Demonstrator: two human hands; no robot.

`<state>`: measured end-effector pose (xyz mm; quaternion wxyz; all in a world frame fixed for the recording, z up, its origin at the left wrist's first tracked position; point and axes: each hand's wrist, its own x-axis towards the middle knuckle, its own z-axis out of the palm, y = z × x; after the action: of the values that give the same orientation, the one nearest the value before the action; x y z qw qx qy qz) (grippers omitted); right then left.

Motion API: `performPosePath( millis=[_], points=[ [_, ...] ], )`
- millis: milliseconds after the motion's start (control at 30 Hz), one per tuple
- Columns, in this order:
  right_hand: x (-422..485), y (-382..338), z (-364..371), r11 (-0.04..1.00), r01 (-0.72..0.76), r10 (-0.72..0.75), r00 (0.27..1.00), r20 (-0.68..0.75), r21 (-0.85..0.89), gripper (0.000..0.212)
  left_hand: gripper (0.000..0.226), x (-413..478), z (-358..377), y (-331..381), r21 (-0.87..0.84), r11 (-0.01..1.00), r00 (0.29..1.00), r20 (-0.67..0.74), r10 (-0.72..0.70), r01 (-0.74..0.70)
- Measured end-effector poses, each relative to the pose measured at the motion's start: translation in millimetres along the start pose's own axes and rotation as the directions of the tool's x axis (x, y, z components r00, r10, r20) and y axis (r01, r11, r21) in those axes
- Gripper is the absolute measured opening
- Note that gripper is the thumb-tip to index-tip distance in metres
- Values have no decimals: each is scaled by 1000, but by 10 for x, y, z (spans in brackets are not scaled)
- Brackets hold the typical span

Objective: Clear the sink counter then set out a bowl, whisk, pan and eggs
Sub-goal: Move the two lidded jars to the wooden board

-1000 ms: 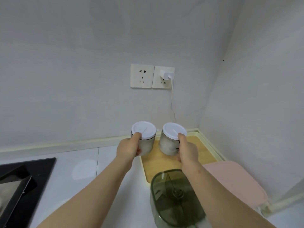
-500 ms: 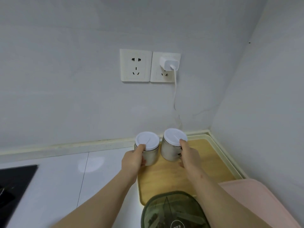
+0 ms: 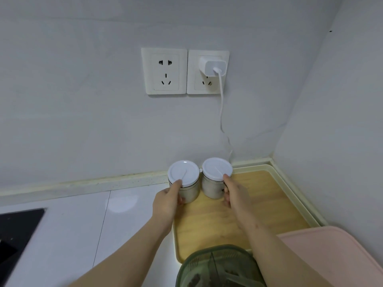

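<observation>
- Both my hands are on jars. My left hand is wrapped round the side of the left jar, with the thumb up at the lid's edge. My right hand grips the right jar the same way.
- The jars are short, round and pale, with a dull metal-looking wall. Each has a flat, smooth white lid with a thin line across the top.
- They stand upright just beside each other at the back of the tray, close to the wall. The tray has a light wood-grain floor and a rounded cream rim.
- I can't tell if the left jar's base sits fully on the wood, since my hand covers it.
- Most of my fingers are tucked behind the jars, so only thumbs and knuckles show.
- The counter is glossy white tile.
- A black cooktop is cut off at the left edge.
- A see-through green container is cut off at the bottom, its contents murky.
- A matte pink slab runs off the lower right corner.
- A white charger sits in the wall socket, and its cable drops behind the right jar.
</observation>
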<state>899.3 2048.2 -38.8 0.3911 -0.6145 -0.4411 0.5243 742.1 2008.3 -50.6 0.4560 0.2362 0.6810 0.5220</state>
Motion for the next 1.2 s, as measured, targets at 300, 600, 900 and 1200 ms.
performPosePath(
  millis=[300,600,900,1200],
  points=[
    [-26,43,18,995,104,-104,995,0,12,22,30,-84,-76,-53,-68,993,989,106,106,-99],
    [-7,43,19,993,115,-116,993,-29,-25,23,31,-137,-124,-84,-160,980,981,132,140,-118],
    [-30,26,36,992,128,-127,991,50,-6,28,30,-158,-142,-80,-78,989,983,123,136,-127],
    [-22,10,11,996,56,-64,992,111,77,28,26,-139,-168,-34,89,991,987,134,89,-101]
  ],
)
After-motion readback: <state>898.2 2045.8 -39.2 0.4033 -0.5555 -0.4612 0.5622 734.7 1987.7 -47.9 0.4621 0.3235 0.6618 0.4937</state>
